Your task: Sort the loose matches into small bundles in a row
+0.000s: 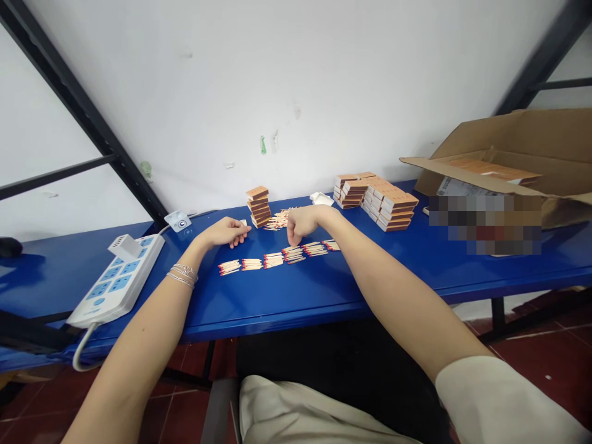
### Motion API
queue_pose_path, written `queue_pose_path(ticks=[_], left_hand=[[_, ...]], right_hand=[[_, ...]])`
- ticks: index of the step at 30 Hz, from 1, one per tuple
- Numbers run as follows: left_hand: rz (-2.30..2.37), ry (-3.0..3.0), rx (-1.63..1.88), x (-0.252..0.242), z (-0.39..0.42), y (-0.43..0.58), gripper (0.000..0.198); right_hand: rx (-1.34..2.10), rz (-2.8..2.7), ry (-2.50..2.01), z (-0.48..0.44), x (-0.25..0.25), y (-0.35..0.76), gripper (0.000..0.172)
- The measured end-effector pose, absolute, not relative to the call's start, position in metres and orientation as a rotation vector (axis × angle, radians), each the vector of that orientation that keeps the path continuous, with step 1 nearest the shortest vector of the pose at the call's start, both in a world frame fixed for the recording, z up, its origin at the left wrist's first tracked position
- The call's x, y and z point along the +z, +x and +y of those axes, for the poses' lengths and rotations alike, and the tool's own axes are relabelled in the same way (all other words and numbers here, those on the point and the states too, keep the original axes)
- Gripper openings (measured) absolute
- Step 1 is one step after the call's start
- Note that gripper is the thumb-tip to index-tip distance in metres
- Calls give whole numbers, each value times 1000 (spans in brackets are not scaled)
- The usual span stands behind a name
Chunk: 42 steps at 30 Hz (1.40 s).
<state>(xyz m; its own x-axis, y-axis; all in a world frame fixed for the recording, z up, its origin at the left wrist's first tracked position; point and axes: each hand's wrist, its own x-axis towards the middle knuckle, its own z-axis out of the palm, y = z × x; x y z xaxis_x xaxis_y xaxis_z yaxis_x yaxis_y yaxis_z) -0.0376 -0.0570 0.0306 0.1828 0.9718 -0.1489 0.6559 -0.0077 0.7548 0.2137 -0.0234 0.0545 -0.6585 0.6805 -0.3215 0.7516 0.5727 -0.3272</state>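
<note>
Matches lie in a row of groups on the blue table, by my bunched right hand; whether it grips any, I cannot tell. My left hand, apart, curls near stacked matchboxes, grip unclear. A dragging right forearm could scatter groups

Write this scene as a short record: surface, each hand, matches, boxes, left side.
Surface: glossy blue table
Left hand: near a stack of brown cardboard matchboxes; small pale item at fingertips, unclear
Right hand: fingertips down at a row of red-tipped wooden matches in small groups
Loose matches: piled behind the row
Boxes: larger matchbox block; open brown cardboard carton, right
Left side: white rectangular power strip
</note>
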Motion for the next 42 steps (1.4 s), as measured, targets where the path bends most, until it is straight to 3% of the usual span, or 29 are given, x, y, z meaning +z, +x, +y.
queue_pose_path(ticks=[4,9,15,19,28,37,42], left_hand=[[1548,1742,552,29,-55,-40,34],[1536,1753,554,28,-53,-40,32],[1542,1746,548,28,-53,-40,32],[1539,1754,550,28,-54,-40,32],[1540,1754,546,28,-53,-40,33],[1555,1749,551,30,-56,-37,33],[1555,1751,550,30,-56,-37,34]], right_hand=[[-668,2731,1303,-23,57,215,21],[-373,2776,1684,-18,51,216,25],[-357,2837,1613,-13,41,214,34],[-354,2712,1682,-18,45,210,26],[-292,2663,1679,-26,53,211,30],[-329,2422,1515,-51,80,224,9],[-307,2416,1461,-46,75,222,16]])
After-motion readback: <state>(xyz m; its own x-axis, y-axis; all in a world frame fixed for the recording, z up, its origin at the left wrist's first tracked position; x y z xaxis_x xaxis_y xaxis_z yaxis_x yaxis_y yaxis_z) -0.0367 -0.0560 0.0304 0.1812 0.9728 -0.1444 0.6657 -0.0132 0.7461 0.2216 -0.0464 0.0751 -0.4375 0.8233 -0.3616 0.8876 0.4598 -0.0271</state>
